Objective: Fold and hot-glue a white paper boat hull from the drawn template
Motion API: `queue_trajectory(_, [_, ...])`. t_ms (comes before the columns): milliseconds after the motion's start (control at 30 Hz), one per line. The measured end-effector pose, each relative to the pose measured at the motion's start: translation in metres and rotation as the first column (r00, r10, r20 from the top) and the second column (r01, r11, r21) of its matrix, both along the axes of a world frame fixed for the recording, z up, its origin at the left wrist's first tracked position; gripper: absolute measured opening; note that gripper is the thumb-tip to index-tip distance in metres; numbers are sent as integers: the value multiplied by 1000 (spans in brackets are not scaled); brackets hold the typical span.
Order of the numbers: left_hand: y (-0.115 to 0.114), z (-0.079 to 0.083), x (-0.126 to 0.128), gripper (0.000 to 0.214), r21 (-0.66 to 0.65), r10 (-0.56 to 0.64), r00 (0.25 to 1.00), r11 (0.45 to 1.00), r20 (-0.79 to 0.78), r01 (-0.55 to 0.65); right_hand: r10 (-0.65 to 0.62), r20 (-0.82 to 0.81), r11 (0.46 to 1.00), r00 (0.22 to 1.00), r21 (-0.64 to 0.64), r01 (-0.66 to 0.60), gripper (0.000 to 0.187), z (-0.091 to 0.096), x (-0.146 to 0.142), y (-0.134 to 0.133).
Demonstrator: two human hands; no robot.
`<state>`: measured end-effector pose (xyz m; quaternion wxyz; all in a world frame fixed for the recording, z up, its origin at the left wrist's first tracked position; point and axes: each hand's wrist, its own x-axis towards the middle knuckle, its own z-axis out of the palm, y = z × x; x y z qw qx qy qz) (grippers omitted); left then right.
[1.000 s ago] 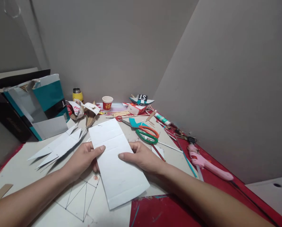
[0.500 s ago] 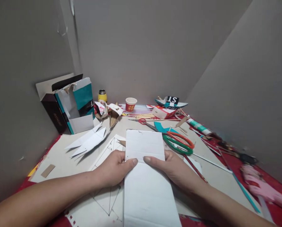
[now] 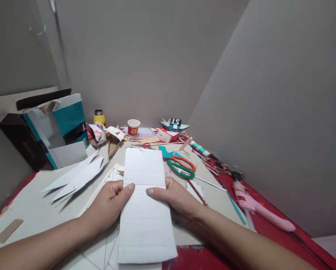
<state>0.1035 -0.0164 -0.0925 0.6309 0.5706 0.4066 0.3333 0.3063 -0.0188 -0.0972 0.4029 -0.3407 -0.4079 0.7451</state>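
Over a pale tabletop [image 3: 36, 204] is a long, creased white cardboard panel [image 3: 146, 221]. The bare left hand [image 3: 108, 202] is closed on its left edge, thumb on top; the right hand [image 3: 181, 198] clasps the right edge likewise. Orange-and-green-handled scissors [image 3: 176, 172] lie just beyond; a red-and-white paper cup [image 3: 133, 129] stands farther back.

Left hand [image 3: 109, 205], right hand [image 3: 181, 198], thumbs [image 3: 157, 194] uppermost

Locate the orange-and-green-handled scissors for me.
In the head view, the scissors lie just beyond the right hand, to the right of the white card, beside a teal scrap.
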Motion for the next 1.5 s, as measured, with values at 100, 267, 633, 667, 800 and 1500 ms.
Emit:
queue_trajectory(100, [1, 1, 0, 45, 6, -1, 998, 1000, -60, 2, -55, 58, 997, 997, 59, 51, 45, -1, -3, -1])
queue_trajectory(267, [3, -1, 2, 47, -14, 23, 995, 1000, -101, -24, -86, 123, 995, 989, 54, 80, 43, 3, -3, -1])
queue_trajectory(633, [-4, 5, 5, 35, -132, -98, 993, 986, 62, 105, -141, 111, 984, 984, 121, 127, 39, 7, 1, -2])
queue_trajectory(667, [-5, 5, 5, 35, -119, -88, 994, 988, 59, 95, -145, 115, 983, 983, 129, 129, 39, 7, 1, -2])
queue_trajectory(800, [-3, -2, 4, 41, -144, -74, 997, 987, 13, 75, -187, 164, 977, 969, 134, 165, 39, 12, 3, 0])
queue_trajectory(1500, [0, 10, 4, 32, -277, 43, 969, 960, 242, 27, -62, 189, 983, 980, 184, 27, 37, 17, 8, 2])
